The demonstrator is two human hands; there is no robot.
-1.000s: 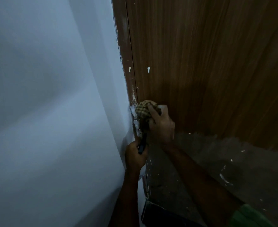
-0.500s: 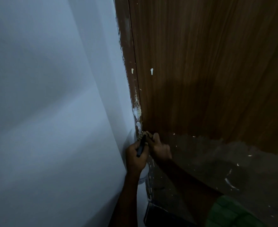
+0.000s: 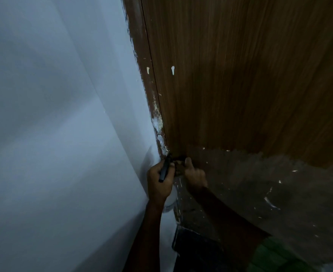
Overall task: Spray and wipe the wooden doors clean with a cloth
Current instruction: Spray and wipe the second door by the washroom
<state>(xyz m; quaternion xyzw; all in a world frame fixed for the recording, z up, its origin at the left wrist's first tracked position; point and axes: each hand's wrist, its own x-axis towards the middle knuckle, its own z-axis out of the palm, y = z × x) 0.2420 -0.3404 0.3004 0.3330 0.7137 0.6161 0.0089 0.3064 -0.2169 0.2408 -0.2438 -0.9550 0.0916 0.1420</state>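
- One wooden door (image 3: 240,75) fills the view from twelve to three o'clock; its lower part, from about four o'clock down, looks dull and grey, flecked with white paint marks.
- Along its left edge runs the door frame (image 3: 140,55), crusted with white paint where it meets the pale wall (image 3: 53,114) at nine o'clock.
- Bunched small, the cloth (image 3: 178,166) sits just below centre, at the foot of the frame's paint crust, pressed to the door's edge.
- Gripping it, the right hand (image 3: 195,176) has its fingers curled round the wad, thumb raised at the top.
- Just beside it at seven o'clock, the left hand (image 3: 158,182) is clenched round a dark, slim tool (image 3: 164,170); whether this is a spray trigger cannot be told, though a pale rounded shape, perhaps a bottle (image 3: 169,201), shows under that hand.
- Risk, as a judgement: the hands work touching-close, so a hard rub could knock the tool or drive its tip into the veneer.
- Dried paint may not yield to cloth alone; forcing it could scratch the wood or smear residue onto the wall.
- Dim light could leave flecks missed.
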